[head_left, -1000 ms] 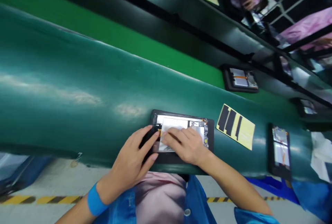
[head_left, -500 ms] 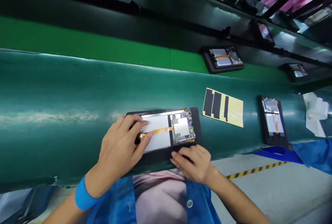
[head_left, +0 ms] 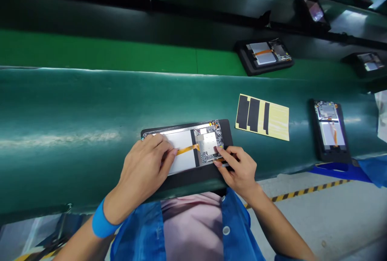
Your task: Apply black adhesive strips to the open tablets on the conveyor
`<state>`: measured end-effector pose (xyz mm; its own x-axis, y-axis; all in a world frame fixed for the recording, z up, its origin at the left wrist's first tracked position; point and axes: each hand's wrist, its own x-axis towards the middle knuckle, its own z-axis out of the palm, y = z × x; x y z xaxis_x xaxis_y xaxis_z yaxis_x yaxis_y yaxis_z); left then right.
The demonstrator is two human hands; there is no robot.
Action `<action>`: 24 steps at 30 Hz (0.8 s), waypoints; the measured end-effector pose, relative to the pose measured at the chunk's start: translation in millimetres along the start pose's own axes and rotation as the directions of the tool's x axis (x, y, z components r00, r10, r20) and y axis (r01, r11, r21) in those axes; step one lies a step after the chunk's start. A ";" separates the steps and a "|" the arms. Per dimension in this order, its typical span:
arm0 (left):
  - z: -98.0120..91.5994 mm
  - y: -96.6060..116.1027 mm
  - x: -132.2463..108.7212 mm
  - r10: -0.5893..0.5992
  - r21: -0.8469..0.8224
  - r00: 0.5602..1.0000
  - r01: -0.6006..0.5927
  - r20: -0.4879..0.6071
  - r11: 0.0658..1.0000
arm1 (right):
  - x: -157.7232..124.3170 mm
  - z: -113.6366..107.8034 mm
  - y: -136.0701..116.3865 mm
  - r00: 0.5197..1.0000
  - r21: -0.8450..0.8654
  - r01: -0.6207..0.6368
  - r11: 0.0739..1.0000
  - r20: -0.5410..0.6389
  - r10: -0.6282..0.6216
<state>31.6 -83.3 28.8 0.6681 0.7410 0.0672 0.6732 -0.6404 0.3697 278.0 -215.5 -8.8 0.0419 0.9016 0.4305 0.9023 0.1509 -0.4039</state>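
Observation:
An opened tablet (head_left: 181, 176) lies in a black tray in front of me, its silver battery and circuit board (head_left: 208, 144) exposed. An orange ribbon cable (head_left: 186, 149) crosses the battery to the board. My left hand (head_left: 151, 158) is over the tablet's left part, thumb and fingers pinched on the cable's left end. The fingers hide that end. My right hand (head_left: 237, 168) is at the board's lower right corner, with index fingertip and thumb touching there. Its other fingers are curled, and a small greyish thing by the thumb is too hidden to name.
A yellow sheet with black adhesive strips (head_left: 262, 116) lies right of the tablet. Another opened tablet (head_left: 331, 132) sits farther right. On the green belt beyond the bench edge is a further opened tablet (head_left: 263, 55), with one more (head_left: 370, 62) at far right.
My right hand has moved up from below the tray onto the board's corner, its fingers opening out. My left fingers have closed on the ribbon cable. The view has shifted slightly.

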 end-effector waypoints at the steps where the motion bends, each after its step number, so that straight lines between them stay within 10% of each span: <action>1: 0.0 0.4 0.0 0.011 0.011 1.000 -0.011 0.001 1.000 | 0.8 -0.5 0.1 1.000 -0.027 0.025 0.999 0.020 -0.024; 8: 0.4 5.5 -2.9 0.044 0.030 0.999 -0.044 -0.015 0.999 | -1.5 -0.8 2.6 0.995 -0.105 0.072 0.992 0.072 -0.064; 24: 3.1 40.1 -1.8 0.013 -0.488 0.999 -0.030 -0.040 0.872 | 3.4 -7.2 -4.7 0.996 -0.102 0.049 0.994 0.085 -0.040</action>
<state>58.4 -110.9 40.6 0.6634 0.7404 0.1086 0.4123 -0.4827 0.7726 277.0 -216.1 0.3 -0.0313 0.9261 0.3761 0.9423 0.1528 -0.2978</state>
